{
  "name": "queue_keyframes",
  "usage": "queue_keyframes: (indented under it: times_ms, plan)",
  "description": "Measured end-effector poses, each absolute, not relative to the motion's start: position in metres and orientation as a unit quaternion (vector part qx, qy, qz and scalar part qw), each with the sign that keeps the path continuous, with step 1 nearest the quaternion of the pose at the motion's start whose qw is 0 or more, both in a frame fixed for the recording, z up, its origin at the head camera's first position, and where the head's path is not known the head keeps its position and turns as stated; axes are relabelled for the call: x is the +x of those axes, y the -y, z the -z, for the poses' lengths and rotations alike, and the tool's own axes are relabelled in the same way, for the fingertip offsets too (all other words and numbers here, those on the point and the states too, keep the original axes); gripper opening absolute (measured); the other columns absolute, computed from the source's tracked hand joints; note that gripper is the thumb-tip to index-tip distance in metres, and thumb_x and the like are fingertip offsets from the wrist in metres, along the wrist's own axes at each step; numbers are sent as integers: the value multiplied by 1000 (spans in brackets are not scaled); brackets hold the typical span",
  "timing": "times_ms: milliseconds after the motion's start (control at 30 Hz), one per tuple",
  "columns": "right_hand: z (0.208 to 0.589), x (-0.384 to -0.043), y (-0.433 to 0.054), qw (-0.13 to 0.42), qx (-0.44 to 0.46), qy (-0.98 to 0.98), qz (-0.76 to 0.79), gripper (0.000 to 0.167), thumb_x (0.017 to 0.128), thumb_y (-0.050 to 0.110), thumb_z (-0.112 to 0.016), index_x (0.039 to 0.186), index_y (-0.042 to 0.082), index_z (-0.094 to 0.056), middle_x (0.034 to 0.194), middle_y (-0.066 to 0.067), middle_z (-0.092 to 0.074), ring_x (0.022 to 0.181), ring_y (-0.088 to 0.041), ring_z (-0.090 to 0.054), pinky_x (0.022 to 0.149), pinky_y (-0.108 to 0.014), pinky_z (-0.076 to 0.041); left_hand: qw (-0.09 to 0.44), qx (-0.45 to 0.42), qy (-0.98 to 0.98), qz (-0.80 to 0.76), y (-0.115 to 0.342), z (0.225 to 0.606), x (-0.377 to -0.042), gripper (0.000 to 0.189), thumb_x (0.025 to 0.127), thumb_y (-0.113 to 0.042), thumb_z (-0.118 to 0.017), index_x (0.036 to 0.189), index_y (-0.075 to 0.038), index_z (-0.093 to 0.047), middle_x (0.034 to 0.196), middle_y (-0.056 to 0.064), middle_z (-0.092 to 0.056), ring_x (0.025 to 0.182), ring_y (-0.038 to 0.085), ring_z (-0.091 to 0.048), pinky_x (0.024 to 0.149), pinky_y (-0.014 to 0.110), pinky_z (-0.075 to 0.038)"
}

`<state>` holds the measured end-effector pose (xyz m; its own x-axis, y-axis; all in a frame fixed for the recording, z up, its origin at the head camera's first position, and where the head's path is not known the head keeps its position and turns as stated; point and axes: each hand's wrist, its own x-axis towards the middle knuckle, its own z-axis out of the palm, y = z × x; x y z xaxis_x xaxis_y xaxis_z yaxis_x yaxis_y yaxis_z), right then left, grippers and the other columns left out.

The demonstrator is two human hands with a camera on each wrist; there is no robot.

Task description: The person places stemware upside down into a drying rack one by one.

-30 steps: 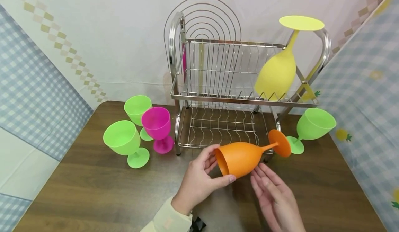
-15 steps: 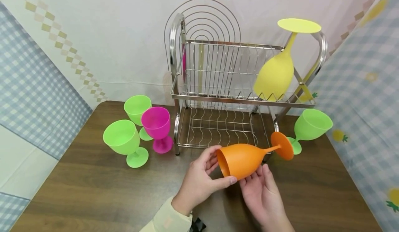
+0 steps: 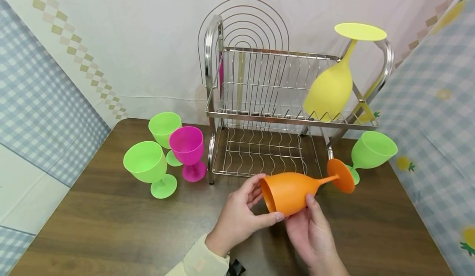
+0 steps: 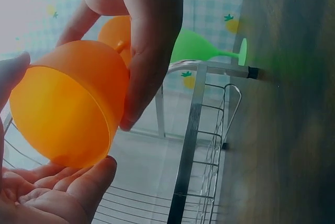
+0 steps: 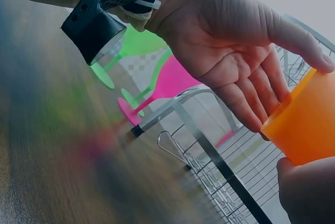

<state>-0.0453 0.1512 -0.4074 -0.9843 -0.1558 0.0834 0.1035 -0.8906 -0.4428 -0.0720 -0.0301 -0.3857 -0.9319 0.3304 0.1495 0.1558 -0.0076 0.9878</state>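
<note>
The wooden worktop (image 3: 130, 235) spreads below me, the metal dish rack (image 3: 289, 120) at its back, a yellow goblet (image 3: 330, 90) upside down and tilted on the upper tier. Before the rack I hold the orange goblet (image 3: 291, 191) sideways above the worktop, mouth to my left. My left hand (image 3: 237, 216) grips the bowl by its rim; my right hand (image 3: 311, 235) holds it from below, thumb near the stem. It looks like thin, smooth plastic: I'd judge it light, fairly stiff, a little slippery, unlikely to shatter. The bowl seems the surest hold; the slender stem might flex.
</note>
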Motion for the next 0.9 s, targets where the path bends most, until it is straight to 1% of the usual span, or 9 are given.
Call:
queue_keyframes:
  times_ms: [133, 267, 533, 667, 800, 900]
  plan:
    - [407, -45, -151, 41, -80, -243, 966, 34, 111, 20, -30, 138, 9, -48, 133, -5, -58, 122, -17, -54, 111, -31, -43, 61, 188, -706, -680, 31, 385, -73, 82, 78, -26, -88, 148, -17, -46, 143, -1, -58, 129, 11, -55, 108, 27, -45]
    - [404, -46, -151, 10, -87, -271, 958, 32, 110, 16, -34, 136, 6, -52, 129, -7, -61, 118, -17, -57, 108, -30, -44, 65, 195, -707, -676, 32, 384, -74, 84, 78, -25, -88, 149, -16, -44, 146, -2, -54, 132, 12, -53, 109, 26, -43]
    - [398, -45, -152, -22, -98, -318, 943, 29, 109, 11, -38, 133, 5, -51, 125, -6, -62, 115, -17, -58, 108, -28, -42, 72, 204, -709, -671, 33, 386, -75, 87, 78, -25, -88, 151, -15, -42, 148, -2, -51, 133, 12, -51, 109, 24, -43]
    - [396, -44, -153, -54, -84, -346, 933, 29, 107, 4, -38, 132, 3, -53, 123, -7, -64, 114, -17, -59, 107, -28, -44, 65, 216, -711, -666, 33, 386, -75, 86, 80, -26, -87, 152, -13, -41, 150, 0, -49, 133, 15, -51, 108, 24, -43]
    - [393, -44, -153, -90, -61, -371, 922, 28, 104, -2, -42, 129, 0, -56, 120, -9, -65, 111, -19, -61, 103, -29, -48, 65, 219, -709, -667, 35, 385, -76, 82, 82, -26, -85, 151, -13, -42, 151, -2, -48, 134, 15, -51, 108, 24, -44]
    - [391, -44, -153, -109, -44, -386, 915, 28, 103, -6, -45, 127, -2, -58, 119, -10, -64, 109, -19, -61, 101, -29, -49, 64, 220, -704, -672, 36, 385, -76, 77, 84, -23, -84, 149, -13, -45, 151, -3, -49, 134, 14, -51, 108, 26, -44]
